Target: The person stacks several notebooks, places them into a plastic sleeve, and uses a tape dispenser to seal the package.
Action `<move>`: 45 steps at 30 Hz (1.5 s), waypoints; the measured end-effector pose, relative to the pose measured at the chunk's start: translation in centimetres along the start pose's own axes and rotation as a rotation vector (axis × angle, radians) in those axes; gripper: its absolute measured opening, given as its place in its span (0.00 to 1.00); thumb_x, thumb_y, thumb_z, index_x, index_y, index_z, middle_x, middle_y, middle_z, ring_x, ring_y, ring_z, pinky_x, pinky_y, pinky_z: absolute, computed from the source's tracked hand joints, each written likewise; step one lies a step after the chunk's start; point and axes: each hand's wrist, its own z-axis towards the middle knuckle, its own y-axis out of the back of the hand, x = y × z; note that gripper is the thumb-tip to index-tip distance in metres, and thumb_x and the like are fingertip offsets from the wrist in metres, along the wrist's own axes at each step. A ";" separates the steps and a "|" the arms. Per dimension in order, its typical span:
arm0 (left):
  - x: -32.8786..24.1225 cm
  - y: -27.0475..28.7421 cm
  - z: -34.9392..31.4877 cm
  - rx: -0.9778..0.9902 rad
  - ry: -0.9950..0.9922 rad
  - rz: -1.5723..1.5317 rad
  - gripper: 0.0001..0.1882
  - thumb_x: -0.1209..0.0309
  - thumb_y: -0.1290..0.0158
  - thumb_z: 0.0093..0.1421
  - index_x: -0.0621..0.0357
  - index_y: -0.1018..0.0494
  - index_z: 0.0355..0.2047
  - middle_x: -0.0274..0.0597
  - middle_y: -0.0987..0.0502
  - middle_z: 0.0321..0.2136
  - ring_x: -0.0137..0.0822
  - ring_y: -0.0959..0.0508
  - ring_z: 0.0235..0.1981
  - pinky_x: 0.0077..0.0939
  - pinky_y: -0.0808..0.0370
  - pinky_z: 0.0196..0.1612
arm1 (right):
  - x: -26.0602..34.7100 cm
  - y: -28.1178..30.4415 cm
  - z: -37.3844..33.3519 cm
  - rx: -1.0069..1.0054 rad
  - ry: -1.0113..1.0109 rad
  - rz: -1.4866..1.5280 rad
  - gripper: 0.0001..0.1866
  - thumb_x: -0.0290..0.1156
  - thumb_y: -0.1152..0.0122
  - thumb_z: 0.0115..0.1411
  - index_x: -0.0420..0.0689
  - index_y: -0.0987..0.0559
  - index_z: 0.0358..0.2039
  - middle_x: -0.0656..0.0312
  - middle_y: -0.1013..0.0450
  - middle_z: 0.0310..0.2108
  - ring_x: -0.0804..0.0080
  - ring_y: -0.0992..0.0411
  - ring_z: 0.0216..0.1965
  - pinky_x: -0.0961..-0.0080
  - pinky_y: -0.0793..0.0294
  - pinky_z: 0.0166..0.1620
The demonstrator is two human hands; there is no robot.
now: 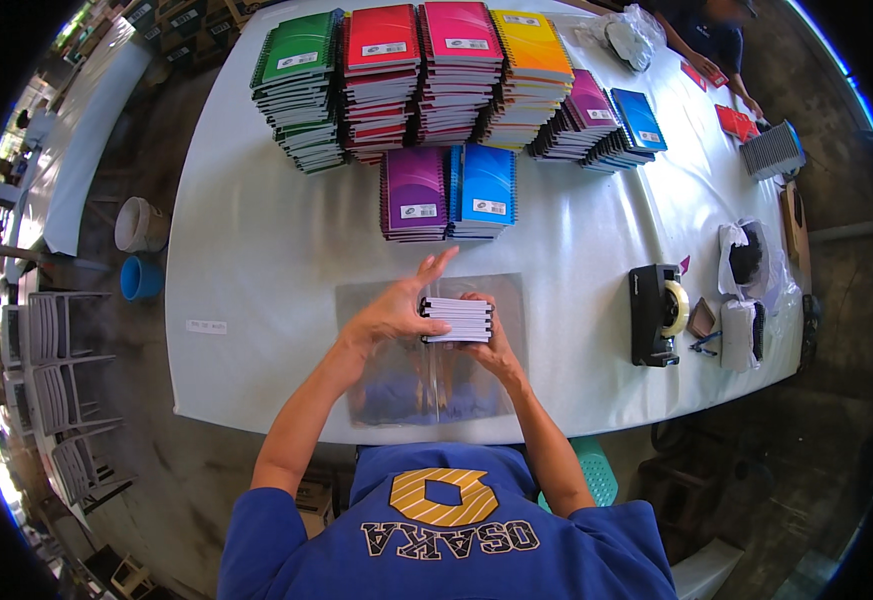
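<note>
Right-hand grip [494,350] is closed on the right end of a small block of notebooks [461,318], around the middle of the frame, while the left-hand grip [391,308] is mostly open, thumb on the block, fingers splayed. I'd call this one partway: books gathered into a block, but not let go of, and no wrap or tape visible on it. It's over a clear plastic sheet [381,395]; can't tell if they touch. Just above sit purple notebooks [414,190] and blue notebooks [486,190], then taller green, red, pink and yellow stacks [381,35] along the top of the bench [256,250]. No clue whether those are finished or waiting tbh. Tape dispenser [648,310] at right isn't being touched.
</note>
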 end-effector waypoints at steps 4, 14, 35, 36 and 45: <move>1.3 -0.3 -0.7 -0.021 0.088 -0.166 0.53 0.57 0.34 0.50 0.58 0.53 0.69 0.50 0.44 0.65 0.40 0.45 0.67 0.34 0.51 0.68 | 1.0 -0.7 -0.1 -0.075 -0.179 0.212 0.42 0.22 0.23 0.40 0.47 0.37 0.55 0.64 0.33 0.50 0.73 0.33 0.51 0.72 0.32 0.55; 1.4 -1.3 -1.1 -0.784 -0.011 -0.011 0.43 0.57 0.44 0.61 0.61 0.53 0.68 0.51 0.49 0.68 0.47 0.53 0.70 0.37 0.54 0.68 | 4.3 0.3 0.7 -0.189 -0.811 0.185 0.33 0.35 0.25 0.47 0.37 0.30 0.51 0.51 0.27 0.46 0.63 0.28 0.49 0.68 0.30 0.53; 7.9 -9.3 -3.3 -0.657 0.226 0.398 0.46 0.65 0.42 0.59 0.62 0.59 0.68 0.53 0.33 0.58 0.47 0.31 0.58 0.53 0.51 0.64 | 6.9 -5.2 19.9 -0.266 -0.240 -1.218 0.31 0.48 0.23 0.37 0.36 0.25 0.32 0.49 0.26 0.37 0.54 0.27 0.42 0.62 0.26 0.41; 7.3 -9.4 -3.2 -0.662 0.219 0.396 0.44 0.68 0.43 0.59 0.61 0.58 0.68 0.52 0.31 0.56 0.47 0.29 0.57 0.51 0.48 0.64 | 7.0 -4.6 20.2 -0.234 -0.307 -1.159 0.31 0.47 0.22 0.36 0.36 0.26 0.30 0.49 0.26 0.38 0.52 0.27 0.43 0.62 0.26 0.41; 7.8 -6.8 -5.5 -0.804 0.006 -0.461 0.41 0.84 0.45 0.56 0.59 0.52 0.68 0.53 0.30 0.56 0.34 0.28 0.55 0.26 0.33 0.57 | 10.0 0.0 17.1 -0.348 -0.276 -0.390 0.14 0.29 0.32 0.50 0.36 0.28 0.32 0.56 0.26 0.26 0.69 0.29 0.27 0.70 0.30 0.30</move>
